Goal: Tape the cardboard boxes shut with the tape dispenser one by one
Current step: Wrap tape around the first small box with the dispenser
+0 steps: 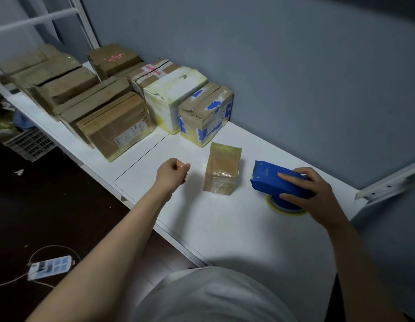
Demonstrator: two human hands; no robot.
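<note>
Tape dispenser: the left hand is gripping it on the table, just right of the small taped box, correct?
No. The head view shows the right hand gripping the tape dispenser; the left hand is curled, empty, left of the small taped box. The rest stands: dispenser on the table, right of that box.

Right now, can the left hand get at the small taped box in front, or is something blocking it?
Probably yes. The left hand is just left of the small box, with only bare table between them. The tape dispenser, held by the right hand, sits on the box's other side.
</note>
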